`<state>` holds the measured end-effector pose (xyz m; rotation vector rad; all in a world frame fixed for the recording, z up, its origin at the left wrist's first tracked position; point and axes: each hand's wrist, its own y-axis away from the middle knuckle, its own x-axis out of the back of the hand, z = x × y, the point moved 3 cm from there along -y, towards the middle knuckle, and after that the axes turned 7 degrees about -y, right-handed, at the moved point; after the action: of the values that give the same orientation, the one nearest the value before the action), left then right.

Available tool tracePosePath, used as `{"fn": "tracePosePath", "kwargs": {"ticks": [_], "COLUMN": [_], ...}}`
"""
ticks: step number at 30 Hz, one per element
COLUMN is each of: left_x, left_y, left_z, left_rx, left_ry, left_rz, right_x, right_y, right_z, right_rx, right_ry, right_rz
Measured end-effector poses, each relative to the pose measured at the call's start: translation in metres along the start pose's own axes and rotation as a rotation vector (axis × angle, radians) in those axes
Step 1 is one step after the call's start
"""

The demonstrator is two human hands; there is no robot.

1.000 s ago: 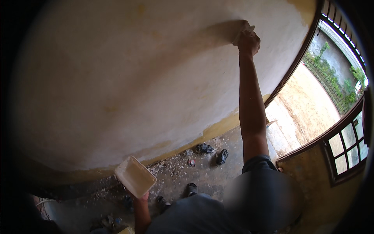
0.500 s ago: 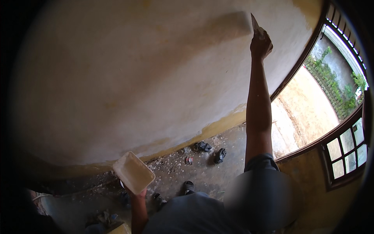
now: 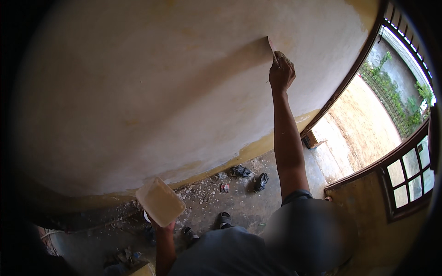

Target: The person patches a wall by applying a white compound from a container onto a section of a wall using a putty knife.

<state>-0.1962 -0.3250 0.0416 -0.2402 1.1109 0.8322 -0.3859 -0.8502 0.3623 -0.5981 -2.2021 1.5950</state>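
Note:
My right hand [image 3: 282, 72] is raised with the arm stretched out, its fingers closed round the handle of a putty knife [image 3: 270, 44]. The knife's thin blade meets the whitish, patchily coated wall [image 3: 193, 92], or stands very near it. Low on the left, my left hand [image 3: 165, 226] holds a pale rectangular plastic tub [image 3: 161, 202] from beneath. The tub is tilted so its inside shows, with a cream-coloured layer in it. Most of the left fingers are hidden behind the tub.
Black crumpled plastic bags [image 3: 260, 182] and a small red packet [image 3: 224, 187] lie on the debris-strewn floor [image 3: 207, 207] along the wall's foot. A cardboard box [image 3: 313, 140] stands by the open doorway at right. Beside it is a dark-framed window [image 3: 410, 177].
My right hand with the putty knife has moved left and down across the wall, uncovering the box by the doorway. The tub in my left hand has shifted only slightly.

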Motion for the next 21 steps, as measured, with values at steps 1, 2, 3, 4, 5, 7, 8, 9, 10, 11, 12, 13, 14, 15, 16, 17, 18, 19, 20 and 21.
{"fn": "tracePosePath", "kwargs": {"ticks": [1,2,3,4,5,7,8,9,10,11,12,13,14,15,16,17,18,19,20,21], "left_x": [0.009,0.007,0.006,0.005,0.001,-0.004,-0.006,0.000,0.004,0.003,0.001,0.001,0.000,0.004,0.009,0.013,0.016,0.017,0.015,0.013], "left_y": [-0.002,-0.002,-0.002,-0.002,0.000,0.003,0.004,0.005,0.004,0.004,0.004,0.003,0.005,0.002,-0.003,-0.001,0.004,0.004,0.003,0.005], "left_z": [-0.001,-0.001,-0.002,-0.004,-0.004,-0.001,0.000,0.001,0.002,0.004,0.006,0.008,0.011,0.009,0.011,0.016,0.024,0.031,0.030,0.026], "left_rx": [-0.031,-0.059,-0.054,-0.021,0.005,0.015,0.028,0.021,-0.057,-0.093,-0.132,-0.077,-0.027,-0.023,-0.260,-0.370,-0.499,-0.415,-0.321,-0.215], "left_ry": [-0.066,-0.132,-0.131,-0.064,0.002,0.020,0.037,0.037,-0.079,-0.142,-0.202,-0.135,-0.068,-0.068,-0.574,-0.838,-1.098,-0.874,-0.640,-0.410], "left_rz": [-0.041,-0.081,-0.082,-0.063,-0.037,-0.047,-0.064,-0.060,-0.068,-0.071,-0.073,-0.057,-0.035,-0.035,-0.050,-0.061,-0.039,-0.038,-0.049,-0.061], "right_x": [-0.001,-0.001,-0.001,-0.003,-0.005,-0.008,-0.009,-0.004,0.001,0.001,0.000,-0.009,-0.019,-0.031,-0.043,-0.046,-0.041,-0.028,-0.015,-0.008], "right_y": [0.005,0.011,0.017,0.025,0.035,0.059,0.072,0.084,0.087,0.088,0.091,0.095,0.102,0.112,0.124,0.149,0.172,0.181,0.180,0.170], "right_z": [-0.001,-0.003,-0.005,-0.008,-0.024,-0.061,-0.077,-0.101,-0.120,-0.132,-0.143,-0.147,-0.153,-0.153,-0.147,-0.144,-0.149,-0.156,-0.155,-0.143], "right_rx": [0.001,-0.008,-0.016,-0.052,-0.149,-0.275,-0.304,-0.204,-0.097,0.042,0.180,0.238,0.209,0.203,0.197,0.217,0.212,0.124,0.041,-0.305], "right_ry": [0.001,0.005,0.010,-0.007,-0.001,-0.032,-0.067,-0.209,-0.342,-0.287,-0.230,-0.182,-0.123,-0.011,0.103,0.102,-0.020,-0.094,-0.151,-0.253], "right_rz": [0.002,0.012,0.022,-0.002,-0.060,-0.196,-0.271,-0.246,-0.215,-0.133,-0.050,-0.081,-0.139,-0.249,-0.359,-0.456,-0.499,-0.592,-0.687,-0.521]}}
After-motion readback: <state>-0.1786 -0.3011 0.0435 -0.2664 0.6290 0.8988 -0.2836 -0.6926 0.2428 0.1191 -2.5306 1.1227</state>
